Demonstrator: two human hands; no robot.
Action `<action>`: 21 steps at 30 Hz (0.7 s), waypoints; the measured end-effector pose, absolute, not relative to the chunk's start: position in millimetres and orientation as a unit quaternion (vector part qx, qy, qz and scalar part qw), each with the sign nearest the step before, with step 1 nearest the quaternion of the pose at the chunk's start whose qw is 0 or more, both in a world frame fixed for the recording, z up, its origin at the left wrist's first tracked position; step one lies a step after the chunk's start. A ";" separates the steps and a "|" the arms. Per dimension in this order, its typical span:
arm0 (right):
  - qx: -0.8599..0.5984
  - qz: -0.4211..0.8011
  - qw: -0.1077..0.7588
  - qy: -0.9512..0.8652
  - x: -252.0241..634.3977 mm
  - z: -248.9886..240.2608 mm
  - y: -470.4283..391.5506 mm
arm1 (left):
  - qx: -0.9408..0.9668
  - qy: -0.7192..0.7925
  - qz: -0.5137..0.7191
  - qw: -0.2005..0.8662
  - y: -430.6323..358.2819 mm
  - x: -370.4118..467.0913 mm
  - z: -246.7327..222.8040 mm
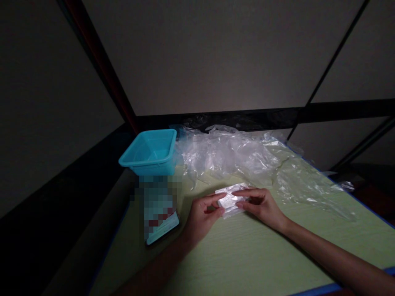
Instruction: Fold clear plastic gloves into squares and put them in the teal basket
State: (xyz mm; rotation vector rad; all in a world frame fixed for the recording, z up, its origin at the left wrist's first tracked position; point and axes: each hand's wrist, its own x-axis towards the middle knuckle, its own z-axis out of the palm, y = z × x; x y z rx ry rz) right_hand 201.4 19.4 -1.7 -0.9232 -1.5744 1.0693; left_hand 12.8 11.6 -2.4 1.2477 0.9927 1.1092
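Observation:
Between both hands is a small flat white packet in clear plastic wrap (230,200), held just above the table. My left hand (202,213) pinches its left edge, thumb below and fingers on top. At the right side, my right hand (262,205) grips the packet, with the index finger laid across its upper face and the thumb near the lower edge. What is inside the plastic cannot be made out. Behind the hands lies a heap of crumpled clear plastic bags (228,154).
A turquoise plastic basin (148,164) stands at the back left of the pale green table (222,259). In front of it lies a phone-like device (163,229), its screen mostly pixelated. More clear plastic film (308,185) spreads to the right edge. A panelled wall (210,57) rises behind.

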 end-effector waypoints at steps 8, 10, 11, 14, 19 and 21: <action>-0.376 0.448 0.498 -0.640 200.7 -0.5 19.6 | 0.519 0.410 0.459 0.593 10.1 11.0 -1.8; -0.383 0.452 0.501 -0.631 200.8 -1.3 19.6 | 0.515 0.407 0.458 0.600 10.5 11.0 -2.1; -0.386 0.454 0.501 -0.627 200.9 -1.7 19.6 | 0.512 0.406 0.458 0.602 10.7 11.0 -2.2; -0.393 0.457 0.502 -0.621 201.0 -2.6 19.3 | 0.505 0.403 0.460 0.608 10.2 11.1 -2.2; -0.390 0.463 0.506 -0.614 200.4 -1.8 18.8 | 0.502 0.403 0.462 0.611 9.2 10.8 -2.0; -0.387 0.470 0.507 -0.610 200.0 -1.2 18.6 | 0.503 0.402 0.461 0.611 9.6 10.3 -2.6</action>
